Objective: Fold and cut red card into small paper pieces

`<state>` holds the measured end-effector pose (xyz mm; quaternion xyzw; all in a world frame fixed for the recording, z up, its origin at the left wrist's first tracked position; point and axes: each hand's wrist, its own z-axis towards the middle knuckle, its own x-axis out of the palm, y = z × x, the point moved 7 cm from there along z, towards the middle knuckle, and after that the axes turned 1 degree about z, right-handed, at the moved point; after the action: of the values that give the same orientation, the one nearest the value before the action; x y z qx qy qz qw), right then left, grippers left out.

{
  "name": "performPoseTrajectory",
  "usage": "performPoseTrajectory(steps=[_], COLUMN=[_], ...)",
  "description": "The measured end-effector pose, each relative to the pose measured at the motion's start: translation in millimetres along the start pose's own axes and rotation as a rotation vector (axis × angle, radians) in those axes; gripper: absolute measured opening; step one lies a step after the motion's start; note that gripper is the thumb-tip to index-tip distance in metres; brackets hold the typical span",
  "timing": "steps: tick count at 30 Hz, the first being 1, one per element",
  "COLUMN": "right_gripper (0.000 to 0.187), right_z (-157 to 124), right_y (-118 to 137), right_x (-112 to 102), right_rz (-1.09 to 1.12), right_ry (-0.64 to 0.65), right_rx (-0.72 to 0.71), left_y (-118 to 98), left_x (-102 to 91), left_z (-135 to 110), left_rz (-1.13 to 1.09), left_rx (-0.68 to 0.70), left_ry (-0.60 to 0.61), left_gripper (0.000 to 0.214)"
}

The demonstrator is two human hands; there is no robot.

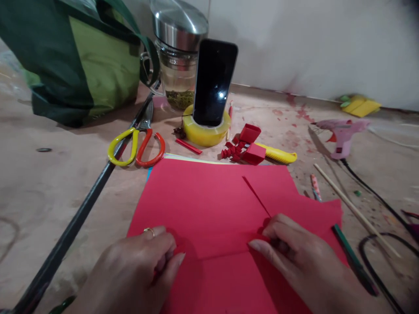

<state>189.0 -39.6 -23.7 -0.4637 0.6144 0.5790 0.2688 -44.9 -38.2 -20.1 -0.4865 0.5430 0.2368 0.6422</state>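
Observation:
My left hand [140, 257] and my right hand [291, 248] pinch opposite ends of a red paper strip [216, 245], held low over red paper sheets [203, 196]. The strip blends into the red below, so its outline is hard to make out. A thin dark-red paper sliver [255, 195] slants up and left from my right fingers; whether it is part of the strip I cannot tell. A ring sits on a left finger. Beyond the sheets lie folded red paper pieces [253, 152] by a yellow-handled cutter [278, 154].
Scissors [137, 148] rest across a long black rod [81, 209] at left. A phone [215, 83] stands in a yellow tape roll [206, 133] before a glass tea jar [178, 74]. A pink glue gun [342, 133], wooden stick [356, 209] and dark-green pen [353, 259] lie right.

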Motion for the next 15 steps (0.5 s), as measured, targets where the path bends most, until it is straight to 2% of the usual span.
performPoseTrajectory(steps=[9, 15], right_gripper=[0.036, 0.036], right_z=[1.5, 1.7], right_y=[4.5, 3.0], right_x=[-0.5, 0.7], right_rz=[-0.106, -0.117], right_ry=[0.021, 0.028], right_rx=[0.066, 0.08], left_y=[-3.2, -0.3], left_x=[-1.9, 1.4], left_z=[-1.5, -1.0], left_rz=[0.045, 0.043], left_rx=[0.036, -0.006], left_ry=[-0.021, 0.03], left_gripper=[0.022, 0.022])
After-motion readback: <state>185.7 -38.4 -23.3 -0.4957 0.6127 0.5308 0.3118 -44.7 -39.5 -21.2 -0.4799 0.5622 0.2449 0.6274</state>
